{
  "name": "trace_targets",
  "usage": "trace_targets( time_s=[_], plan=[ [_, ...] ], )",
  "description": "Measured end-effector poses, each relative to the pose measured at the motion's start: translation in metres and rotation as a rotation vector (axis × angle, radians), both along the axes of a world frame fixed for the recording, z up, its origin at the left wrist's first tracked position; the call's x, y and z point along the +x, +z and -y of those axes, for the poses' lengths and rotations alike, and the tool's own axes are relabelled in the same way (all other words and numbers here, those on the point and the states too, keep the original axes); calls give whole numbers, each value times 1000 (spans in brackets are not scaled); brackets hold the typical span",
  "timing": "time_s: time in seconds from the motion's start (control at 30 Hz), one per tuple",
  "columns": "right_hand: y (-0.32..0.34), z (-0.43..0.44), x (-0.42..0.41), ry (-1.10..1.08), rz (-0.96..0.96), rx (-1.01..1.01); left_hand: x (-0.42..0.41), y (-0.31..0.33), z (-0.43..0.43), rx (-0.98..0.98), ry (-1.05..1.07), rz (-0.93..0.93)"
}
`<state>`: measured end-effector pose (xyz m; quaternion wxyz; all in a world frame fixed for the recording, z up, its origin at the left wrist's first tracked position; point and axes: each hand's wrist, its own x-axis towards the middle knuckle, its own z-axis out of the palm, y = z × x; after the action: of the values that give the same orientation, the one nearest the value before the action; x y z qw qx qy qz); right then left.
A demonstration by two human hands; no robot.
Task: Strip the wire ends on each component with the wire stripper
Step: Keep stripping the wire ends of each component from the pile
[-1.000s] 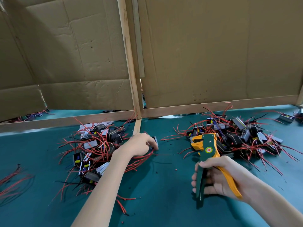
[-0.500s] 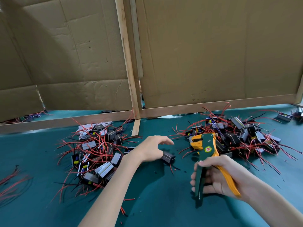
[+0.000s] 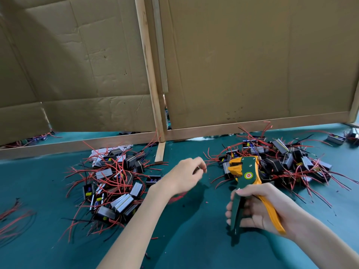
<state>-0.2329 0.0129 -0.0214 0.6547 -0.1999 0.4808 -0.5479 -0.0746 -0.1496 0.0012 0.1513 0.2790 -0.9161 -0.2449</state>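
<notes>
- A green-and-orange wire stripper (image 3: 247, 174) is grasped by the right hand (image 3: 258, 208). The fingers are curled round both handles, and the head is held up just in front of the right pile.
- The left hand (image 3: 184, 175) is held above the teal table mat (image 3: 194, 239) with its fingers curled. Because of blur, it cannot be told whether anything is pinched.
- Small black-and-silver box components with red and black wires are heaped in a left pile (image 3: 116, 183) and a right pile (image 3: 291, 162).
- Brown cardboard panels (image 3: 252, 65) are stood behind.

Table (image 3: 194, 245): component pile (image 3: 116, 183) at left, second component pile (image 3: 287, 162) at right, left hand (image 3: 186, 175) between them. Wire stripper (image 3: 246, 175) in right hand (image 3: 258, 208), before second pile. Cardboard partition (image 3: 252, 65) behind. Loose wires (image 3: 13, 216) far left.
</notes>
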Motion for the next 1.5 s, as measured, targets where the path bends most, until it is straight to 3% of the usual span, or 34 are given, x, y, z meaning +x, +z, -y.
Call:
trace_targets(
  time_s=[0.23, 0.43, 0.83, 1.1, 1.5],
  plan=[
    [2, -2, 5, -8, -11, -127, 2, 29, -9, 315, 44, -474],
    [5, -4, 8, 78, -48, -332, 5, 51, -20, 305, -54, -606],
    [16, -12, 20, 173, -112, -417, 16, 64, -29, 352, -190, -344],
    [16, -14, 20, 287, -167, -429, 20, 68, -32, 344, -243, -280],
    [14, -19, 35, 168, -233, -289, 28, 71, -25, 371, -279, -229]
  ],
)
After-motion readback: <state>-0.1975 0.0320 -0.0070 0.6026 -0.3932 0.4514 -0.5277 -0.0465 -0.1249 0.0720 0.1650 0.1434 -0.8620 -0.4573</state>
